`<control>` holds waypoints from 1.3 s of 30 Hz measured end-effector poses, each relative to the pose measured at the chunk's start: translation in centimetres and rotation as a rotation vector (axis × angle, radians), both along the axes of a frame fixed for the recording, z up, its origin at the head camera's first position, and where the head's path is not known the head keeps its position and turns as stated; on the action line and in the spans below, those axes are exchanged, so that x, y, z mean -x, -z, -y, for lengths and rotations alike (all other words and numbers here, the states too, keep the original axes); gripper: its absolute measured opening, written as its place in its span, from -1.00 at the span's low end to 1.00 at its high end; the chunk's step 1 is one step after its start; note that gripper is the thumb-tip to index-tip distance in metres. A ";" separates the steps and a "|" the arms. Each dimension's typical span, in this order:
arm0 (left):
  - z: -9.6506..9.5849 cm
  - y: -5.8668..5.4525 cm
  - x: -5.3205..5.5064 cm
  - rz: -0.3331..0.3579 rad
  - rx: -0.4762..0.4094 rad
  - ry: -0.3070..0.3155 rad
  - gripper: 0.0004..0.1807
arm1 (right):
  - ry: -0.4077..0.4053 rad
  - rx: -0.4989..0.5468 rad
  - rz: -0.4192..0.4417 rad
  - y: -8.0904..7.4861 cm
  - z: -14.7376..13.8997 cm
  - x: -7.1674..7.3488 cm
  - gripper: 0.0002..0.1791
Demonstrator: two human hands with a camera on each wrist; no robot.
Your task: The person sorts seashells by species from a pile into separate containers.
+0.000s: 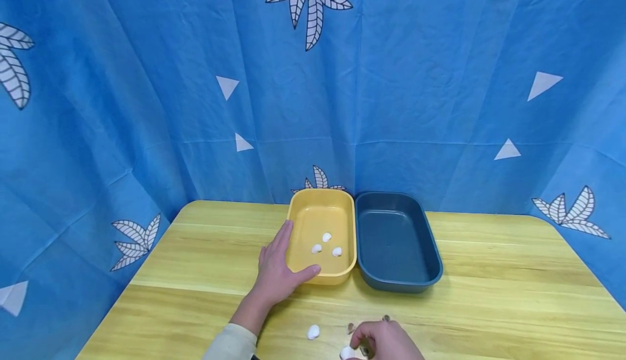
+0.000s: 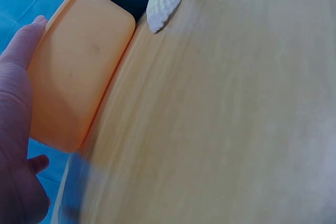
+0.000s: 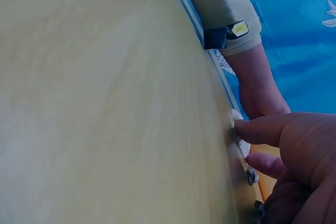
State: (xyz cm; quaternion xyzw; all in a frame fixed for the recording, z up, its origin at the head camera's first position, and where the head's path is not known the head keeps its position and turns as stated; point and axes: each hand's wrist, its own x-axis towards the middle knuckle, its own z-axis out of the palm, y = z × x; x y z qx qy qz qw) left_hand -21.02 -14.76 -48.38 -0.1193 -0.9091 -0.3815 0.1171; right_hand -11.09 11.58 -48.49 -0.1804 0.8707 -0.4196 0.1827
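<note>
My left hand (image 1: 277, 270) rests on the near left corner of a yellow tray (image 1: 320, 279), fingers straight along its left side and thumb on the near rim. Inside that tray lie three white seashells (image 1: 316, 248). At the bottom of the head view my right hand (image 1: 387, 340) pinches a ridged white seashell (image 1: 346, 353) low at the table, between thumb and index finger. Another white seashell (image 1: 313, 332) lies on the table to its left. Small brown shell-like pieces (image 1: 350, 328) lie around the right hand, partly hidden by it.
A dark blue tray (image 1: 398, 284) stands against the right side of the yellow tray. Both are on a wooden table (image 1: 513, 284). Behind it hangs a blue curtain (image 1: 415, 105) with leaf and triangle prints.
</note>
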 end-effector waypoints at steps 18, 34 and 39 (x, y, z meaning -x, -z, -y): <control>0.0 0.0 0.2 -0.010 0.007 -0.005 0.28 | -0.026 -0.020 0.004 0.4 0.0 0.6 -0.80; -0.1 -0.2 0.2 -0.010 -0.003 -0.008 0.28 | -0.040 0.026 -0.009 0.0 -0.1 0.5 -0.77; -0.1 0.0 0.2 -0.014 -0.002 -0.007 0.27 | -0.015 0.037 -0.014 -0.8 -0.1 0.3 -0.77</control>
